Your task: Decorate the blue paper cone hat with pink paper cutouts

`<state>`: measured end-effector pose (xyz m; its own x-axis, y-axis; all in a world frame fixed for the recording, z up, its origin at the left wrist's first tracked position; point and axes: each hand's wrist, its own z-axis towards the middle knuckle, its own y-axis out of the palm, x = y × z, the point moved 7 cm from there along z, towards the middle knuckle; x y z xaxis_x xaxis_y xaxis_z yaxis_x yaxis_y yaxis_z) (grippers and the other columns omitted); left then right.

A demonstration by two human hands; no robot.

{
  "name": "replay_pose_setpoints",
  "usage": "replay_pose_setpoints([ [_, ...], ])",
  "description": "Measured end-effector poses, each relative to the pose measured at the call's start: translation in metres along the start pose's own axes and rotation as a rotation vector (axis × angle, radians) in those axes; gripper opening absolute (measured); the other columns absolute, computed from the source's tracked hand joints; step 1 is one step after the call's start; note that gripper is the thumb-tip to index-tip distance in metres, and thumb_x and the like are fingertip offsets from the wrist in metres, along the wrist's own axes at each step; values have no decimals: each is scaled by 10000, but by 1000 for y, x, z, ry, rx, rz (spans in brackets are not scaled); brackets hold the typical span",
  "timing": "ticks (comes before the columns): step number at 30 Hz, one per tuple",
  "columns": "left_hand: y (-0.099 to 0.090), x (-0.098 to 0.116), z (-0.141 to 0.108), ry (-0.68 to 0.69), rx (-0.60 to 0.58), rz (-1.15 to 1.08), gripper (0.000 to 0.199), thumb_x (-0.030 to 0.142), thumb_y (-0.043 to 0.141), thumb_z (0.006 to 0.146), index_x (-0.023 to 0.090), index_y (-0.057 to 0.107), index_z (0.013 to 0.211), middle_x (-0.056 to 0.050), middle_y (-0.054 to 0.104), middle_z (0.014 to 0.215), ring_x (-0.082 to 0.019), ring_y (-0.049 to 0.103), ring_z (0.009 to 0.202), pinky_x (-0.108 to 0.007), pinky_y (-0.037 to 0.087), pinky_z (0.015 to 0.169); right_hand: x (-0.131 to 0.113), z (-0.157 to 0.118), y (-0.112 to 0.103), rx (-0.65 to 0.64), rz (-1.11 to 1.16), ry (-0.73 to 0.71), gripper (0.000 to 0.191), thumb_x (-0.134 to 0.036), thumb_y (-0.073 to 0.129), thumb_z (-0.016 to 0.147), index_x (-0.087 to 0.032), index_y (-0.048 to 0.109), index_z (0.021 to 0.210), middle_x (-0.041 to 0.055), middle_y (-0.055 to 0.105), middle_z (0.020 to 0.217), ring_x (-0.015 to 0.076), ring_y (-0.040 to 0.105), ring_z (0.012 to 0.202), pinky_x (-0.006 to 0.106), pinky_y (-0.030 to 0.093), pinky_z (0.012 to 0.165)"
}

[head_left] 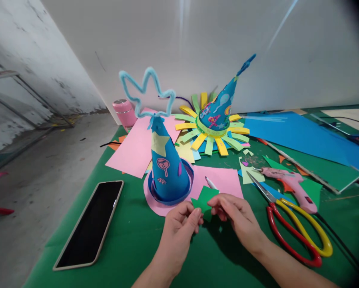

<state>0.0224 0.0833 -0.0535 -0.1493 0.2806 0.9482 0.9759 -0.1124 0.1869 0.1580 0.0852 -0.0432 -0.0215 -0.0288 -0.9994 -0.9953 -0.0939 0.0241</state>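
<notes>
Between my two hands is a small piece of green paper (206,197) with a pointed left corner. My left hand (182,224) pinches its lower left edge between thumb and fingers. On the right edge, my right hand (236,214) has its thumb and fingers closed on the paper. Just behind stands a blue paper cone hat (166,168) with a pink brim, a pale yellow star and a light blue pipe-cleaner star (151,76) on top. A marker (211,183) lies on pink paper (227,176) beyond my hands, partly covered by the green piece.
Scissors (298,228) and a pink glue gun (290,180) lie to the right. A phone (89,224) rests at left. Behind are a second cone hat (218,108) with yellow and green strips, a pink tumbler (124,112), blue sheets (302,132) and paper scraps.
</notes>
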Motion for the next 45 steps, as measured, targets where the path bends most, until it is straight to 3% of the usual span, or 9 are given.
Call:
replay_pose_setpoints([
  [6,7,11,-1,70,-15,134,263,315,603,726,162,517,530,33,465,492,-102,407,495,-213,316,495,-6,1,16,-88,-129,-29,239,-356,520,804,-164,536,663,-18,515,591,102,431,546,222,345,499],
  [17,8,8,-3,72,-72,144,292,355,577,751,160,524,540,15,480,499,-105,402,491,-216,300,482,-5,0,15,-158,-151,-73,256,-357,499,814,-174,509,636,-23,486,575,102,410,529,227,324,496],
  [24,6,12,-2,122,-69,45,256,321,600,745,159,513,567,42,419,533,-89,358,509,-210,290,495,-6,-2,18,-175,-224,-62,268,-369,484,802,-188,431,610,-46,367,556,103,329,519,236,273,481],
  [36,4,-7,-1,8,-78,-112,333,351,447,851,160,564,605,8,508,561,-107,440,552,-232,342,551,-1,-1,17,-182,-57,17,262,-353,510,803,-196,428,609,-56,349,530,103,308,508,238,253,464],
  [45,15,-2,-4,-26,-158,-33,233,291,599,749,153,506,584,35,478,537,-79,374,507,-207,272,484,1,1,14,-140,-62,4,268,-358,527,801,-188,447,610,-55,382,527,96,334,506,230,268,471],
])
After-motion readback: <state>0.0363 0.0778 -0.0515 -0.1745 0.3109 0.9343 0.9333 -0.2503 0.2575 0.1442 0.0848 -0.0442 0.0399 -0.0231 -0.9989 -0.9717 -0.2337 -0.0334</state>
